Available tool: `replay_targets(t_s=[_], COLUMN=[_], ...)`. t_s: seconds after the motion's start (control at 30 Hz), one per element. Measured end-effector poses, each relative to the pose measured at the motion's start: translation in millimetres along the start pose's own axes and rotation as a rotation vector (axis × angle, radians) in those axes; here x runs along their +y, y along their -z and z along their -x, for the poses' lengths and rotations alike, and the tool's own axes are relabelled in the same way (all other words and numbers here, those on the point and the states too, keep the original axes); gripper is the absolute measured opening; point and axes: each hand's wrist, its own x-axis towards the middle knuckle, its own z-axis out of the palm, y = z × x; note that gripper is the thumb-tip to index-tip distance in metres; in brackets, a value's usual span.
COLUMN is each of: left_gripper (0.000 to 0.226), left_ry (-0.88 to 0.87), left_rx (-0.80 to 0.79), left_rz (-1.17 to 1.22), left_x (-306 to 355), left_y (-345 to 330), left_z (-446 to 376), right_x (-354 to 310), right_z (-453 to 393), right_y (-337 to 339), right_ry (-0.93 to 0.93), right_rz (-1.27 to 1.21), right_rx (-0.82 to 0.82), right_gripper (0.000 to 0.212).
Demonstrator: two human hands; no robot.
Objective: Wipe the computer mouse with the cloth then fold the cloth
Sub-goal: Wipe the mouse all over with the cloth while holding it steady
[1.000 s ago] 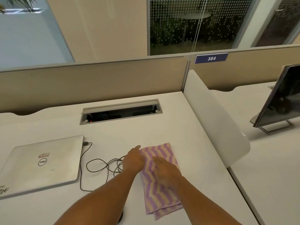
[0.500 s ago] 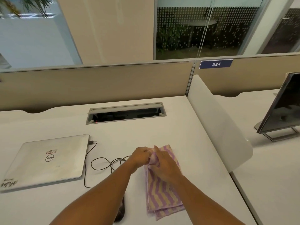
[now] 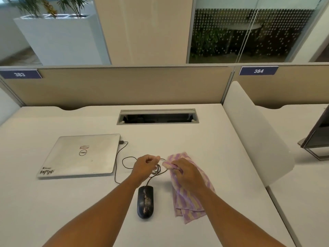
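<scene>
A black computer mouse (image 3: pixel 145 202) with worn pale patches lies on the white desk (image 3: pixel 195 139) between my forearms. Its thin cable (image 3: pixel 124 164) loops away to the laptop. A purple and yellow striped cloth (image 3: pixel 187 202) lies folded lengthwise just right of the mouse. My right hand (image 3: pixel 187 173) rests on the cloth's far part and pinches a lifted corner at its left edge. My left hand (image 3: pixel 145 166) hovers over the cable coil, a little left of the cloth, fingers curled with nothing seen in them.
A closed silver laptop (image 3: pixel 80 155) lies at the left. A cable hatch (image 3: pixel 157 116) opens in the desk at the back. A white divider panel (image 3: pixel 254 139) bounds the desk at the right, with a monitor (image 3: pixel 318 138) beyond it.
My left hand has come off the cloth and moved left over the cable. My right hand now pinches the cloth's corner. The view has shifted, and the mouse shows fully.
</scene>
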Motion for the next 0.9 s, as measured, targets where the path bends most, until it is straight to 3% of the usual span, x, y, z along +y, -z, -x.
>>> replay_targets(t_s=[0.2,0.33,0.43,0.57,0.73,0.9], left_gripper=[0.048,0.089,0.106,0.137,0.150,0.151], left_ry=[-0.048,-0.043,-0.046,-0.108,-0.184,-0.176], left_rx=[0.044,-0.091,-0.199,-0.248,-0.243,-0.284], left_rz=[-0.183,-0.350,-0.464,-0.705,-0.956,-1.006], left_x=[-45.3,-72.2,-87.4,-100.3,-114.2,-125.7], left_y=[48.2,65.8,70.5,72.9,68.2,63.2], left_z=[30.3,44.2,50.4,53.4,51.9,50.1], right_x=[-16.2,-23.4,-28.4,-33.5,-38.9,-41.6], right_z=[4.0,7.8,10.3,13.5,16.1,13.6], right_y=[-19.0,-34.2,-44.5,-54.4,-61.0,-67.4], right_ry=[0.010,-0.006,-0.042,-0.059,-0.056,-0.045], right_rz=[0.049,0.060,0.083,0.149,0.183,0.215], right_rx=[-0.122,-0.193,-0.205,-0.209,-0.191,-0.170], right_gripper=[0.027,0.029,0.029,0.030,0.027,0.026])
